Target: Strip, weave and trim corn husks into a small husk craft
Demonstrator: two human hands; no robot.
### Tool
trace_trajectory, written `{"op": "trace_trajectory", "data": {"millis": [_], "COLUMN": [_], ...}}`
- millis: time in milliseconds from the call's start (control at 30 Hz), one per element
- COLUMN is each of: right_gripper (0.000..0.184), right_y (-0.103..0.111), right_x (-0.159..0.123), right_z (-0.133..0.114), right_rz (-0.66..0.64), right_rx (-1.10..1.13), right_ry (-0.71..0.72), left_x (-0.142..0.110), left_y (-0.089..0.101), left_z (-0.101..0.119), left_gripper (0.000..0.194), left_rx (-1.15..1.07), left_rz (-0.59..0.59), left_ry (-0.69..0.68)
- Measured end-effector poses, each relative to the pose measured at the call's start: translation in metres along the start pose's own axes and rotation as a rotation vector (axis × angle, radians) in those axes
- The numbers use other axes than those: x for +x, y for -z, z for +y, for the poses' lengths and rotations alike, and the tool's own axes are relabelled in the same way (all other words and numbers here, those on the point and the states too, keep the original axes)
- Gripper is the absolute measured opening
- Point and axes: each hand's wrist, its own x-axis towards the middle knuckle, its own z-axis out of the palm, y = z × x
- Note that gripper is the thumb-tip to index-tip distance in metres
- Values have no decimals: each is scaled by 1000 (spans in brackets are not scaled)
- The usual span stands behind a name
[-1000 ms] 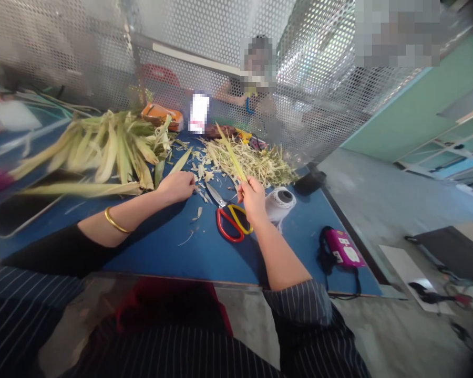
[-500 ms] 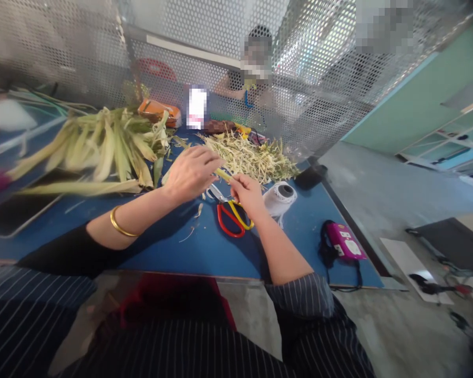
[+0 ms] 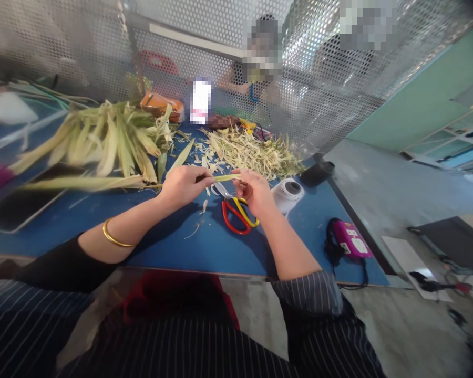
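Between my hands a narrow pale-green strip of corn husk (image 3: 226, 178) is held roughly level above the table. My left hand (image 3: 184, 185) pinches its left end; a longer husk leaf (image 3: 181, 157) shows just behind that hand. At the other end my right hand (image 3: 255, 190) closes thumb and fingers on the strip. Scissors (image 3: 236, 216) with one red and one yellow handle lie under and beside my right hand, their blades partly below the strip. A white cone of thread (image 3: 287, 193) stands right of my right hand.
A heap of corn husks (image 3: 114, 139) spreads at the left on the blue table (image 3: 161, 247). Shredded husk (image 3: 256, 152) is piled behind my hands. A purple box (image 3: 351, 239) with a black cord lies at right. Behind a perforated metal screen (image 3: 205, 31) sits another person (image 3: 236, 79).
My left hand has dropped from above the strip and now pinches its left end. The strip has turned more level, and the long husk leaf behind has come into sight.
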Motion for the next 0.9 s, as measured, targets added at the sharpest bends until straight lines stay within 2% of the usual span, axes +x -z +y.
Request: {"op": "trace_trajectory", "data": {"millis": [100,233,433,567,767,900], "right_gripper": [35,27,17,16,15,20], "right_y": [-5,-17,-20,-19,-16,-14], "right_x": [-1,-6,-9,-9,-6,-3], "right_z": [4,10,8,8,11,14], "right_rz": [40,71,76,63,109,168], "right_rx": [76,6,-57,-70,-2,10], "right_ry": [6,83,143,125,83,79], "left_x": [-2,-6,-6,-5,-3,-4], "left_y": [-6,-14,-11,-11,-16,-13], "left_z": [0,3,7,8,-1,-1], "left_gripper": [22,19,20,22,14,10], "left_rx": [-105,-159,-33,25,-216,-230], "left_rz": [63,25,51,18,-65,-30], "left_ry": [76,15,-17,-1,76,63]}}
